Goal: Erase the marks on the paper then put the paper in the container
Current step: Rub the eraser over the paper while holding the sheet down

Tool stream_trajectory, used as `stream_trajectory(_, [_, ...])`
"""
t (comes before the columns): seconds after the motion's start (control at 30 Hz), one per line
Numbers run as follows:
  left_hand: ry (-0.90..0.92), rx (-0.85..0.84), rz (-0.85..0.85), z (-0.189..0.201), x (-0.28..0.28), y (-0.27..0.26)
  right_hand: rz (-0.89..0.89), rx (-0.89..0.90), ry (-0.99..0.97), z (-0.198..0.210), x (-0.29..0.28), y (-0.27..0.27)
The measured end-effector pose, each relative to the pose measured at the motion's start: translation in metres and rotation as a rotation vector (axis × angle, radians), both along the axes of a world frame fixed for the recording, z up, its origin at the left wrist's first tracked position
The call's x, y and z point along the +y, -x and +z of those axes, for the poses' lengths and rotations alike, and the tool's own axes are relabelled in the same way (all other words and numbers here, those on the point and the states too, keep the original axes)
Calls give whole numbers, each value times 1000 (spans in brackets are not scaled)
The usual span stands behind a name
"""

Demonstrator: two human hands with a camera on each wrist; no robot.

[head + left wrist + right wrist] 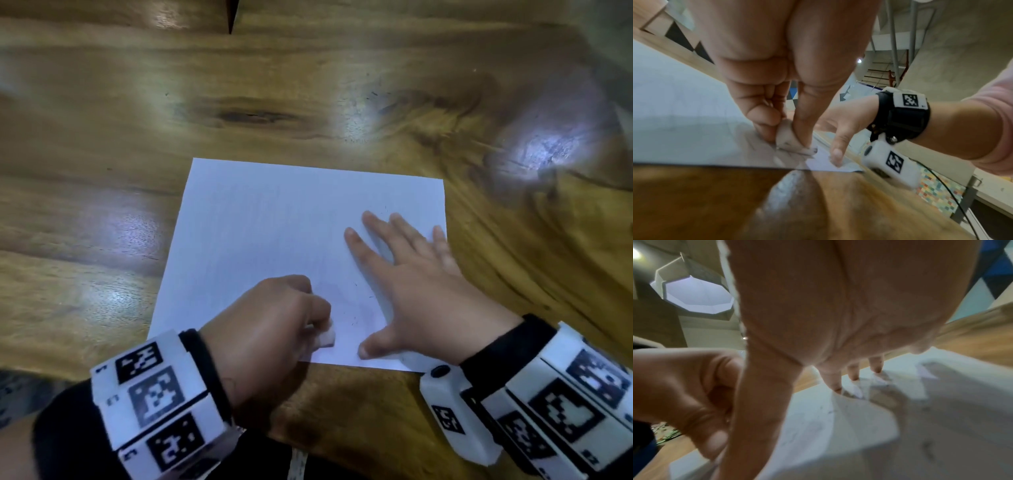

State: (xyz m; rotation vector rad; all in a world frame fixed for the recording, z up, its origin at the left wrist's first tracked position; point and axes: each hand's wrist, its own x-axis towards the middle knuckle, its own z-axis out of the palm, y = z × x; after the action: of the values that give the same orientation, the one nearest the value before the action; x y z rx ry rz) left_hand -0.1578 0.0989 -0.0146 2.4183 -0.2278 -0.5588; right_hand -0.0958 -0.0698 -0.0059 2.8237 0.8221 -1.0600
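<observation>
A white sheet of paper [274, 240] is laid flat on the wooden counter [102, 137], near the counter's near edge. A small whitish eraser [789, 139] is pinched between the thumb and curled fingers of the left hand [270, 329], and its lower end is pressed against the paper close to the sheet's near edge. In the left wrist view, the grip is seen closed tightly around the eraser, with the fingertips [764, 136] brought down almost to the sheet.

The right hand [411, 284] is laid palm down on the right part of the paper, its grip spread wide, with the fingers straight and parted and the thumb reaching toward the sheet's near edge. Nothing is held by it; the sheet is pressed flat beneath it.

A few small dark specks and faint traces are seen on the paper between the two hands. Whether clear marks remain cannot be told, as the pictures are blurred there.

Tracking bands with black-and-white patterns [154, 404] are worn on both wrists. Bright reflections of light are shown on the glossy counter.
</observation>
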Motion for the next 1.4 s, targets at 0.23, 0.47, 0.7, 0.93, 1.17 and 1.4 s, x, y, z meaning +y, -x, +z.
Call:
stream_trajectory(0.23, [-47,-30,-15,4,-2,-40,-7,-4,-36,-8,2,3])
stream_trajectory(0.47, [37,14,-119,-3,1,2,-7,7,-30,-7,2,3])
stream_trajectory(0.7, [40,-25,-45,-2,-7,-15,-13,14,-6,-7,5,2])
stream_trajectory(0.93, [68,54,-136,-1,8,9,-19,16,-11,-5,5,2])
stream_trajectory(1.17, [85,5,-105,-2,10,0,-22,13,-21,-6,5,2])
stream_trajectory(1.4, [33,-115,-2,2,10,-18,-27,10,-23,-6,5,3])
